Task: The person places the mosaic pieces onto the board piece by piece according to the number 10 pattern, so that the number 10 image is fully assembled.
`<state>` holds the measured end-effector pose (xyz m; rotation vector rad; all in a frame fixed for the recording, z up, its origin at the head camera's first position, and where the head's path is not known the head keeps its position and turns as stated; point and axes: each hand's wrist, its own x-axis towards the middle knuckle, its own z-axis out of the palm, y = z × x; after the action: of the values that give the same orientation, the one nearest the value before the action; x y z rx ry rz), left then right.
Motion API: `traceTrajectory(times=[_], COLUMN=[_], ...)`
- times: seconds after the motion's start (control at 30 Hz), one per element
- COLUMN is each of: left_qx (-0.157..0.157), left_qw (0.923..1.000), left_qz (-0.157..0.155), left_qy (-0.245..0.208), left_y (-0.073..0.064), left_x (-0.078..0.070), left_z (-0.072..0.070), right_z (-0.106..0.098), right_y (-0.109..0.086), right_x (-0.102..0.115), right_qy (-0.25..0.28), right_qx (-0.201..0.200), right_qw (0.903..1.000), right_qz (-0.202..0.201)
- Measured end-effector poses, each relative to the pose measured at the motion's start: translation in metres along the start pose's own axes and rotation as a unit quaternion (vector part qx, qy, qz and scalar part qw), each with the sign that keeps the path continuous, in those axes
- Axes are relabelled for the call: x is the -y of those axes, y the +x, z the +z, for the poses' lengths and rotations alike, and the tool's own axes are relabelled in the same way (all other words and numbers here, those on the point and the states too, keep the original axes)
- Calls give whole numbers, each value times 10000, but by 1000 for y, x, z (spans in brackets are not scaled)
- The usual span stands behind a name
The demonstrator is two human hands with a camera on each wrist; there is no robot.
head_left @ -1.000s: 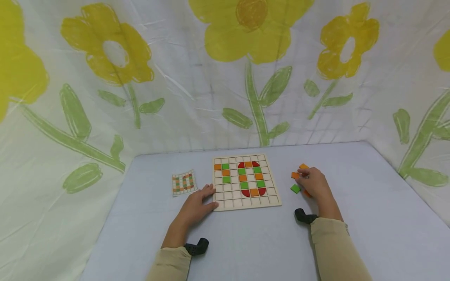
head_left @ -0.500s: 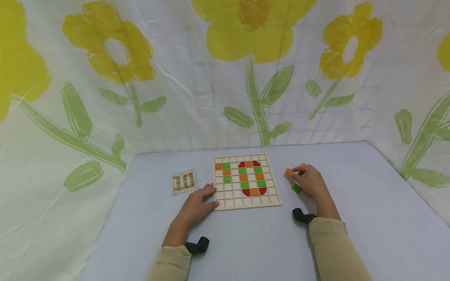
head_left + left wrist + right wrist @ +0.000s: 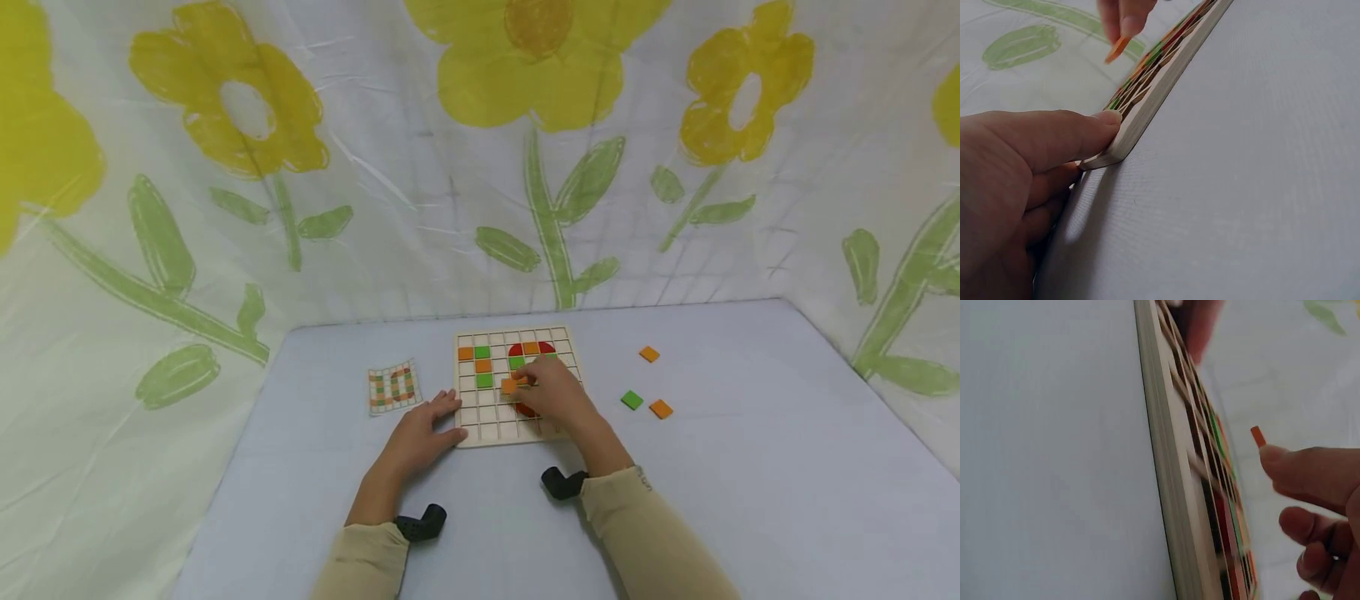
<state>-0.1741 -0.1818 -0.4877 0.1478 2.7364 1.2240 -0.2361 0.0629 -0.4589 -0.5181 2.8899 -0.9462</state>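
Note:
A wooden grid board (image 3: 487, 432) lies flat on the table, with orange, green and red pieces in some of its squares. My left hand (image 3: 416, 437) rests at its left edge; in the left wrist view the thumb (image 3: 1094, 132) lies on the board's near corner. Over the middle of the board, my right hand (image 3: 558, 396) pinches an orange square tile (image 3: 509, 386) between thumb and fingertips. The right wrist view shows that tile (image 3: 1257, 435) held above the grid. Part of the red, green and orange ring on the board is hidden behind the right hand.
To the right of the board lie two loose orange tiles, one farther back (image 3: 649, 354) and one nearer (image 3: 661, 409), plus a green tile (image 3: 632, 400). A small pattern card (image 3: 393, 388) lies left of the board. A flower-printed curtain (image 3: 420, 250) hangs behind the table.
My right hand has picked an orange tile out of the loose pieces on the right and carried it leftward over the board. The left hand has stayed at the board's edge.

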Motion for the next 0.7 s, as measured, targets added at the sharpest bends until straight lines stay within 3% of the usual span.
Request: traceTrajectory(times=[0.17,0.4,0.7], left_qx=[27,37,16], left_qw=[10000,9999,9999], left_qz=[83,120,113], left_qy=[1,109,41], left_y=[1,2,0], left_x=[1,0,2], left_z=[1,1,-1], right_z=[21,30,36], right_y=[6,8,10], right_x=[20,22,25], right_qy=[-518,-907,-992], right_qx=[-65,-360,51], right_qw=[9986,9952,9950], right_qz=[34,-61,-118])
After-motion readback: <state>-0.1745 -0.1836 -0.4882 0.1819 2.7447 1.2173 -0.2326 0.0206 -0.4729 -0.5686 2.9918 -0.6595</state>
